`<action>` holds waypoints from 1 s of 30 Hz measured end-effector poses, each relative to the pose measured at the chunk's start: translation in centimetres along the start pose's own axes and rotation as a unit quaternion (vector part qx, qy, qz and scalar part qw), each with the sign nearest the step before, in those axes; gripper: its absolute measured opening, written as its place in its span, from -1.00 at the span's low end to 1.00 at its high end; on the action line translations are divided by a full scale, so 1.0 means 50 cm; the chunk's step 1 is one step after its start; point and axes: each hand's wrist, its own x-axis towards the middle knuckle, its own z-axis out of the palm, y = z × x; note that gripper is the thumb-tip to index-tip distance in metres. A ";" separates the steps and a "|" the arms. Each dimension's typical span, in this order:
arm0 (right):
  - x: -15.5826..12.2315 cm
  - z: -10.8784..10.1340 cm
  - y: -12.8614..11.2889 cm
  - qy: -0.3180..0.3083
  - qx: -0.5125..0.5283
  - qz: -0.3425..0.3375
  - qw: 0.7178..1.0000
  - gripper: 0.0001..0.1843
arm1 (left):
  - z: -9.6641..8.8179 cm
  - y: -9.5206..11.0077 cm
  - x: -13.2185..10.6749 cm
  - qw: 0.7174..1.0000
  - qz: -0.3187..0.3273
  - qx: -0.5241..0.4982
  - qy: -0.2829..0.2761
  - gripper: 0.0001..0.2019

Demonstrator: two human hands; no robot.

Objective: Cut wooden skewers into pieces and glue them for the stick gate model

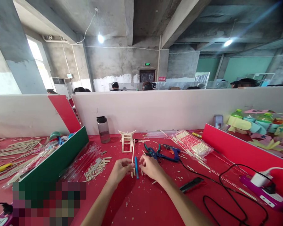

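Observation:
My left hand (123, 167) is closed in a pinch on a thin wooden stick (133, 149), which points away from me. Close to its fingertips lie a few short stick pieces. A blue pen (136, 168) lies on the red table between my two hands. My right hand (150, 165) is just right of the pen, fingers curled together; bits of stick show near its fingertips, but whether it grips one is unclear. Beyond my hands stands a small chair-like frame of sticks (126, 142). Blue-handled pliers (155, 153) lie beyond my right hand.
Cut stick pieces (97, 169) are heaped left. A glue gun (173, 152) and bagged sticks (193, 143) lie right, with a dark-handled tool (191, 185) and black cable nearer. A bottle (103, 130) stands by the white partition (151, 110). Green (54, 157) and red (247, 147) boards flank the table.

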 end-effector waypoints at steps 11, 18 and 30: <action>-0.010 -0.078 0.007 0.087 -0.266 0.111 0.954 -0.23 | 0.006 0.024 -0.006 0.997 0.063 0.035 0.025 -0.59; -0.009 -0.088 0.054 -0.006 -0.301 0.196 0.933 -0.15 | 0.005 0.021 -0.005 0.997 0.070 0.020 0.038 -0.51; -0.018 -0.146 0.011 -0.013 -0.028 -0.002 1.000 -0.55 | 0.008 0.032 -0.011 0.992 0.120 0.028 0.039 -0.39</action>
